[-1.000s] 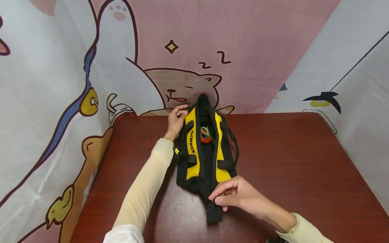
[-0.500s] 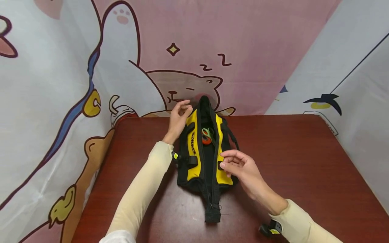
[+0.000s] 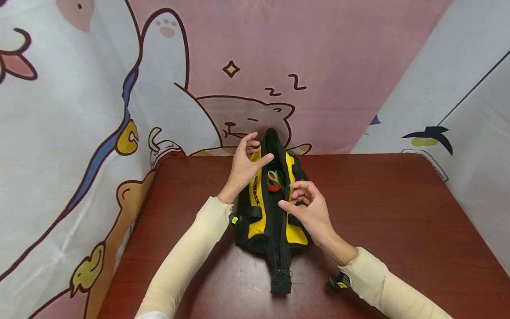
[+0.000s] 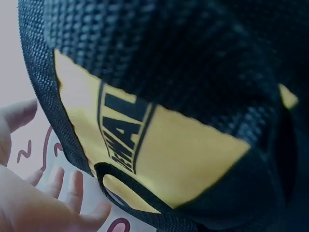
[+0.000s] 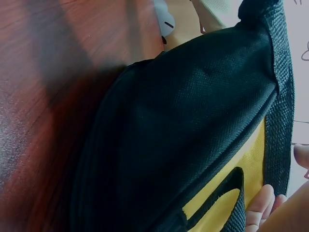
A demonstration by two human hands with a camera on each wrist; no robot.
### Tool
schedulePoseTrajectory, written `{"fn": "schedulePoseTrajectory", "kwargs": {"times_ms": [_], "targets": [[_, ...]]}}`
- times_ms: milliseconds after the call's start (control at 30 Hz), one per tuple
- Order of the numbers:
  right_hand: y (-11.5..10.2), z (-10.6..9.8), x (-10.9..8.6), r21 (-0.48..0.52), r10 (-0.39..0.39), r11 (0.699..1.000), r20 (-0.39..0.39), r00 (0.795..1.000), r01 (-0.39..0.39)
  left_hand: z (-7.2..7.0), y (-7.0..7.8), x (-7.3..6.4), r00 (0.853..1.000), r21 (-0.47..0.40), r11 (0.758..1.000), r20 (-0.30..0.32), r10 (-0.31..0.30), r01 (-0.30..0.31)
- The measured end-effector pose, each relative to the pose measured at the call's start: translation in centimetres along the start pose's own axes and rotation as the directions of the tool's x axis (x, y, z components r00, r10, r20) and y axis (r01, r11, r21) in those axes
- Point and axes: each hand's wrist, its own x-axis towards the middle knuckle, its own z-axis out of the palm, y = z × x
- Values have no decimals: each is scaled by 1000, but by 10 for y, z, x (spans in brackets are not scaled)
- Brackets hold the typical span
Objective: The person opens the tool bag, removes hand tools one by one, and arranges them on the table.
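Note:
A black and yellow tool bag (image 3: 296, 235) lies lengthwise on the table, its zipper opening spread apart. Inside show scissors with green handle loops (image 3: 272, 176) and an orange-red handle (image 3: 273, 188); their lower parts are hidden in the bag. My left hand (image 3: 244, 168) is over the bag's far left edge, thumb stretched toward the opening. In the left wrist view its spread fingers lie beside the bag's lettered yellow side (image 4: 183, 150). My right hand (image 3: 312, 212) is at the right rim, thumb over the opening, fingertips (image 5: 263, 200) at the yellow panel beside a strap.
The reddish-brown wooden table (image 3: 382, 199) stretches out on both sides of the bag. Behind it hangs a cartoon-printed cloth (image 3: 338, 66). A black zipper end tab (image 3: 281, 283) sticks out of the bag toward me.
My right hand has let go of the zipper end and moved up to the bag's right rim. My left hand has shifted from the outer left side in over the left edge.

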Motion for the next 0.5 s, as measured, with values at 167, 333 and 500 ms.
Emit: {"fn": "schedulePoseTrajectory", "kwargs": {"times_ms": [167, 333, 500], "targets": [[1, 1, 1, -19, -6, 1000, 0, 1000, 6, 0, 2, -9, 998, 68, 998, 59, -8, 4], [3, -1, 2, -46, 5, 999, 34, 999, -4, -2, 9, -19, 990, 71, 997, 135, -40, 31], [2, -5, 1, -24, 12, 1000, 53, 999, -10, -7, 13, -26, 979, 105, 994, 197, -57, 37]]}}
